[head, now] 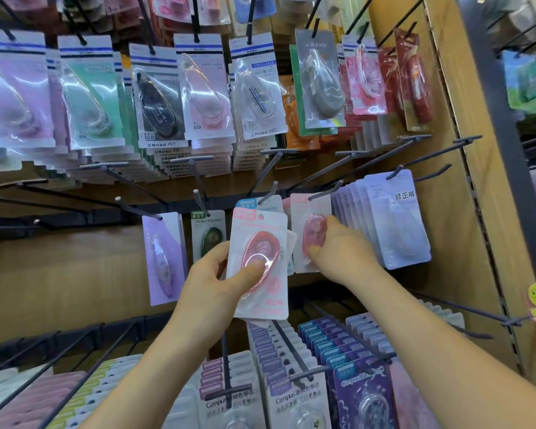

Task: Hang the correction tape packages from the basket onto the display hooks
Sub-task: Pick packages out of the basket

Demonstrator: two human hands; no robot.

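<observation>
My left hand (212,278) grips a small stack of pink correction tape packages (260,239), thumb pressed on the front blister. My right hand (338,247) pinches another pink correction tape package (307,212) that hangs on a black display hook (325,191) in the middle row. Just left of it a blue-topped package (249,202) hangs on the neighbouring hook (268,193), partly hidden behind the stack in my left hand. The basket is out of view.
Lavender packages (396,218) crowd the hook to the right. A green Campus package (208,233) and a purple one (163,258) hang to the left. Bare hooks (75,196) jut out at mid left. Rows of MONO packages (205,91) hang above, more stock (291,382) below.
</observation>
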